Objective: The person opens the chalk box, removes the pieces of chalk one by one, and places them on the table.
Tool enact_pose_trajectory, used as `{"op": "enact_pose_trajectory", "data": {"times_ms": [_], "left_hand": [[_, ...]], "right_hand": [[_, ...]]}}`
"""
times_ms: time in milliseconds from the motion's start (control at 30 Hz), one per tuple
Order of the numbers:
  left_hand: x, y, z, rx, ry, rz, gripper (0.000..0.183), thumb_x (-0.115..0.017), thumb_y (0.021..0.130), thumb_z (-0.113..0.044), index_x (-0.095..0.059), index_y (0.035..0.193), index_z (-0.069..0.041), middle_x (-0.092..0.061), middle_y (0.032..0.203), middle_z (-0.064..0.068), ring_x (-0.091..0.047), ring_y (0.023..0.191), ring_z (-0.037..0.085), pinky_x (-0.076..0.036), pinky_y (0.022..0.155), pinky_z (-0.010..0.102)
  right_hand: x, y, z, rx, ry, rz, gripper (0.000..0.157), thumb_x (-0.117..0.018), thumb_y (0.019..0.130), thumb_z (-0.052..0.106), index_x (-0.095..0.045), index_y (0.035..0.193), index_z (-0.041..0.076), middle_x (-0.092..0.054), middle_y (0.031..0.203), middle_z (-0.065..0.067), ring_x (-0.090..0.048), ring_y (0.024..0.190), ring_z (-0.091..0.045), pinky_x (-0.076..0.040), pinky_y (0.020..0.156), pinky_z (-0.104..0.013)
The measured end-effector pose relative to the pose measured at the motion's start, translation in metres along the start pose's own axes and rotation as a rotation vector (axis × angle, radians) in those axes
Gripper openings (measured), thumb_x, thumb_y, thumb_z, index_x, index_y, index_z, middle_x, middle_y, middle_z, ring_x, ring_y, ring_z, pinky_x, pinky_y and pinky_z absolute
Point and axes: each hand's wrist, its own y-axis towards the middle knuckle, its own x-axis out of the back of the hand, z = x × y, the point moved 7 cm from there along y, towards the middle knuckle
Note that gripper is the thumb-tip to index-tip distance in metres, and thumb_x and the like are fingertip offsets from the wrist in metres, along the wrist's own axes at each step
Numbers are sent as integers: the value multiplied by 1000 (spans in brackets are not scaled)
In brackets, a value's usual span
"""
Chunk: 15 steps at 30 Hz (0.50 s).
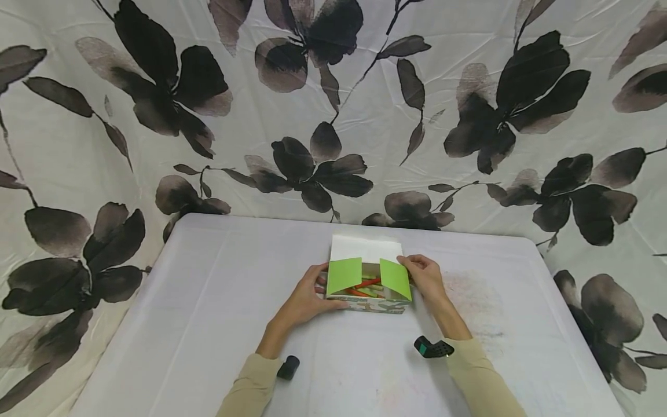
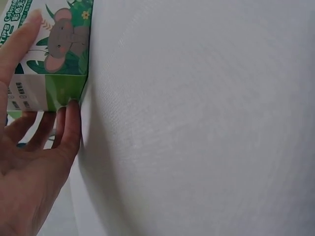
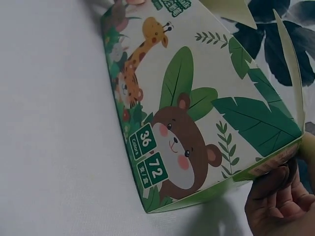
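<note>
A printed cardboard box [image 1: 365,306] stands on the table with its white lid [image 1: 365,248] raised at the back. Its green side flaps [image 1: 344,274] spread open, and several red and green coloured sticks [image 1: 370,284] lie inside. My left hand [image 1: 304,295] grips the box's left end, thumb on the printed front and fingers against the side. The right hand [image 1: 426,278] holds the right end near the back corner, beside the other green flap [image 1: 395,279]. In the right wrist view, its curled fingers [image 3: 278,184] lie against the box's end. Animal drawings cover the box front [image 3: 182,142].
A white cloth covers the table [image 1: 208,289], with faint reddish smudges to the right. Behind the table hangs a flower-patterned curtain [image 1: 396,133]. Dark wrist devices [image 1: 433,347] show near both sleeves.
</note>
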Motion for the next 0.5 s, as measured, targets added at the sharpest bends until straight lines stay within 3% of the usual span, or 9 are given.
{"op": "enact_pose_trajectory", "data": {"times_ms": [233,500], "left_hand": [[-2,-2,-2,42,-18,15,106,-97,71,-29,-37,157,-9,-48,140,9,-53,111,22,-53,92,36],[9,-12,-16,57,30,-58,107,-94,74,-41,-35,159,-15,-45,146,8,-53,121,28,-49,103,49]], "right_hand": [[3,-6,5,75,21,-25,41,-74,96,38,-63,108,1,-59,77,3,-56,70,-10,-52,66,-22],[9,-25,17,280,-67,-66,38,-72,98,37,-66,114,3,-65,102,-8,-59,88,-14,-52,75,-20]]}}
